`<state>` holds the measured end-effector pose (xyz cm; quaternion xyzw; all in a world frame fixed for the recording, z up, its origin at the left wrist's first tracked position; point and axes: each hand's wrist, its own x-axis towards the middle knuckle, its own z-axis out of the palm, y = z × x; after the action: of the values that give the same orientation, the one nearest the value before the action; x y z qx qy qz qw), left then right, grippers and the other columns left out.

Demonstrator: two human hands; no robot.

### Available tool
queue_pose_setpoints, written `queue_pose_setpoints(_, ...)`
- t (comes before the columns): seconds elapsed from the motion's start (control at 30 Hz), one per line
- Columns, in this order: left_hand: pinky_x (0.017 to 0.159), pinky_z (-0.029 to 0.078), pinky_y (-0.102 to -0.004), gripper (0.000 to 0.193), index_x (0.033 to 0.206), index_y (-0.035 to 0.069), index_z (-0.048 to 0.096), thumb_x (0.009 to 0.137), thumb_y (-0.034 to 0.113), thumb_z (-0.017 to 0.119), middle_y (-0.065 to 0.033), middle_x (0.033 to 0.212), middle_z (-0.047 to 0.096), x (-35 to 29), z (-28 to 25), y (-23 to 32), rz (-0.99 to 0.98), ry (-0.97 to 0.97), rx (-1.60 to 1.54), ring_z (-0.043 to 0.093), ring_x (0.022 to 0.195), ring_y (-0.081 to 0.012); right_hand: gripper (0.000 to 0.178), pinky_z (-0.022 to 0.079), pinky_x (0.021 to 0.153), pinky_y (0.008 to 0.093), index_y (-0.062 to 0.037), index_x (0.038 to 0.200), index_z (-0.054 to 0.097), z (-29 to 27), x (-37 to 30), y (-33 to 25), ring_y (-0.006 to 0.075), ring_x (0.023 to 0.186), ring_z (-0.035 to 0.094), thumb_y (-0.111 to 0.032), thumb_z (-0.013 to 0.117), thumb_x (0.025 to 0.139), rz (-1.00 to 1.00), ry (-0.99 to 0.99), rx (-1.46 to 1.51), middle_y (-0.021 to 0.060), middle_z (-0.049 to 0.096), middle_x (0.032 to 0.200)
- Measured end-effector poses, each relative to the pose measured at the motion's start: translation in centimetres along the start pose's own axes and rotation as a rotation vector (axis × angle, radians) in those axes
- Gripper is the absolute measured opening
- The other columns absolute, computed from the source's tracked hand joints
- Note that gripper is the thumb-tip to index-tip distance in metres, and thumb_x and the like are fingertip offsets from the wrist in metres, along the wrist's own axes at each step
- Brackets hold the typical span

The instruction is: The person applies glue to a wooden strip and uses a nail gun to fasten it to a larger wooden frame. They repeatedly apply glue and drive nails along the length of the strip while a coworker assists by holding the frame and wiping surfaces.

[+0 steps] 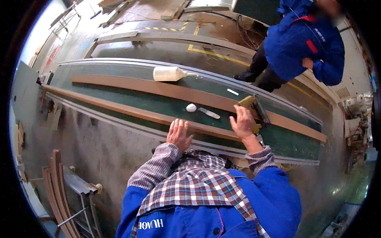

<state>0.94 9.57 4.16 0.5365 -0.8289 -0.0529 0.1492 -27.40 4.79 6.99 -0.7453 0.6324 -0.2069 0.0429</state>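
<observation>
The near wooden strip [119, 106] could be knocked askew, since it is steadied at most by the left hand [179, 135], whose fingers are held out fairly straight, with nothing pinched, over its near edge. The right hand [243, 123] is held spread and empty beside the yellow-and-black tool [260, 110]; whether the tool is touched cannot be told. If it were brushed, it could be tipped against the far strip [158, 89]. White stuff could also be leaked from the bottle [166, 73], which is laid on its side, or smeared onto the wood from the white lump [191, 107] between the strips.

The near strip is placed along the near side of the green table [131, 97], stretched from the left end toward the right hand. It is seen as long, narrow and plain light brown; its bowed line may be lent by the lens.
</observation>
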Motion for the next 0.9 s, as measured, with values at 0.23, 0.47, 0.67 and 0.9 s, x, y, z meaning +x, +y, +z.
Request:
queue_pose_setpoints(0.23, 0.11, 0.019, -0.0434, 0.061, 0.125, -0.002, 0.045, 0.081, 0.039, 0.059, -0.0208, 0.131, 0.039, 0.3, -1.1, -0.9, 0.071, -0.078, -0.069, 0.032, 0.128, -0.0337, 0.045, 0.045, 0.086, 0.037, -0.0022, 0.108, 0.056, 7.3, 4.4, -7.3, 0.03, 0.096, 0.057, -0.018, 0.072, 0.069, -0.039, -0.201, 0.561, 0.0141, 0.059, 0.102)
queue_pose_setpoints(0.47, 0.111, 0.019, -0.043, 0.051, 0.122, 0.0, 0.051, 0.088, 0.038, 0.052, -0.0112, 0.134, 0.043, -0.4, -0.7, -2.8, 0.064, -0.054, -0.121, 0.034, 0.13, -0.0234, 0.035, 0.049, 0.076, 0.0344, -0.0049, 0.103, 0.062, 11.5, 5.8, -7.3, 0.0263, 0.084, 0.063, -0.019, 0.072, 0.072, 0.033, -0.296, 0.682, 0.013, 0.066, 0.092)
queue_pose_setpoints(0.67, 0.112, 0.012, -0.0443, 0.032, 0.104, 0.006, 0.062, 0.086, 0.031, 0.052, -0.0062, 0.126, 0.051, -0.2, 0.0, -3.1, 0.053, 0.03, -0.112, 0.037, 0.128, -0.0175, 0.024, 0.051, 0.067, 0.0342, -0.0017, 0.092, 0.057, 8.5, 6.6, -7.7, 0.0251, 0.075, 0.066, -0.019, 0.067, 0.078, 0.038, -0.304, 0.634, 0.0168, 0.066, 0.084)
queue_pose_setpoints(0.9, 0.112, 0.015, -0.0443, 0.025, 0.088, 0.001, 0.067, 0.082, 0.024, 0.058, -0.0101, 0.122, 0.054, -0.5, -0.5, -2.8, 0.005, 0.086, -0.127, 0.041, 0.124, -0.0195, 0.03, 0.051, 0.065, 0.0339, -0.0011, 0.095, 0.061, 1.2, 5.3, -9.2, 0.0268, 0.072, 0.065, -0.023, 0.066, 0.076, -0.103, -0.458, 0.571, 0.0184, 0.064, 0.078)
